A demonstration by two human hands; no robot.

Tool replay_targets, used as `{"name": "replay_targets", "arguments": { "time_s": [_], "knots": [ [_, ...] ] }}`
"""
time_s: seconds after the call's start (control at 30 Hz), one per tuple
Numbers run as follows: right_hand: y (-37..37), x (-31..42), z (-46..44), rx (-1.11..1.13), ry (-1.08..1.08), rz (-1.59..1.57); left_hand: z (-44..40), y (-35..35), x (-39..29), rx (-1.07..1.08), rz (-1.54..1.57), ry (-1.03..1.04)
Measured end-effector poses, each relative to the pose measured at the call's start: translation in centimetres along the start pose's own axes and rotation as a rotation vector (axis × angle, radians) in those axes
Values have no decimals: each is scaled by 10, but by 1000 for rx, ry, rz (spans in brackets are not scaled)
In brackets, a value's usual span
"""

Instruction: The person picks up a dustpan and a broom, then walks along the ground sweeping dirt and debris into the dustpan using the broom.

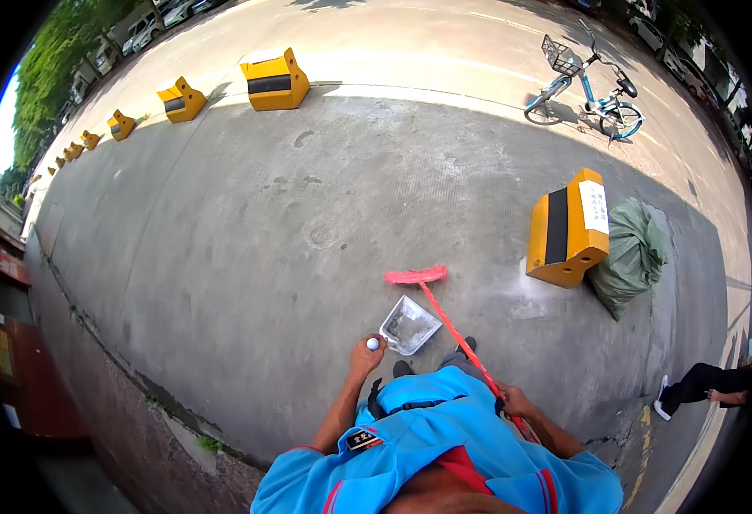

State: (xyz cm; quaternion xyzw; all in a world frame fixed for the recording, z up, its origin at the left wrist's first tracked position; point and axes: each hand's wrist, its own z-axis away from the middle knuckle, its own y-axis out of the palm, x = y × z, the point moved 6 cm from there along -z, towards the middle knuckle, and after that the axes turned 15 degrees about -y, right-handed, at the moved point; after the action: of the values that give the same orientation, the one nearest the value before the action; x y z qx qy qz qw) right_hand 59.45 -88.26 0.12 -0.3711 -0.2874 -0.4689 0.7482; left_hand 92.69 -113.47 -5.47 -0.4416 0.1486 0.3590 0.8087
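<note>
Slantwise through right grip [515,401]: broom [457,332]

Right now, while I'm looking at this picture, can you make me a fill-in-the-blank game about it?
1. The person's ____ hand holds the broom.
2. The nearest yellow barrier has a ____ stripe.
3. The bag beside that barrier is coloured ____.
4. The bicycle has its basket over the ____ wheel, not the rear one.

Missing words: right; black; green; front.
</note>
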Motion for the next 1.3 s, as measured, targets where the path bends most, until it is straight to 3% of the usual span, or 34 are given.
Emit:
{"name": "replay_targets", "arguments": {
  "time_s": [0.13, 0.23, 0.37, 0.47, 0.53, 0.57, 0.8, 1.0, 1.07, 1.23, 1.3],
  "knots": [
    [1, 2, -40, 54, 104, -67, 6, -33, 32, -57, 122, -119],
    [-6, 26, -57, -22, -79, -73, 15, -55, 56, -156, 172, -185],
    [-10, 30, -101, 72, -166, 2, 19, -78, 94, -252, 230, -254],
    [-16, 28, -137, 142, -292, 228, 31, -95, 125, -348, 249, -355],
    [-14, 28, -152, 76, -307, -21, 36, -101, 143, -385, 249, -408],
    [-11, 33, -159, 110, -237, 27, 40, -108, 152, -436, 285, -431],
    [12, 87, -201, 210, -231, 46, 76, -144, 207, -621, 476, -635],
    [30, 148, -253, 400, -260, 227, 89, -152, 264, -741, 720, -825],
    [39, 162, -286, 495, -390, 475, 97, -156, 275, -784, 732, -892],
    [69, 236, -351, 652, -404, 558, 103, -138, 323, -897, 955, -1050],
    [85, 257, -386, 690, -430, 603, 118, -155, 306, -951, 1056, -1105]
  ]
}}
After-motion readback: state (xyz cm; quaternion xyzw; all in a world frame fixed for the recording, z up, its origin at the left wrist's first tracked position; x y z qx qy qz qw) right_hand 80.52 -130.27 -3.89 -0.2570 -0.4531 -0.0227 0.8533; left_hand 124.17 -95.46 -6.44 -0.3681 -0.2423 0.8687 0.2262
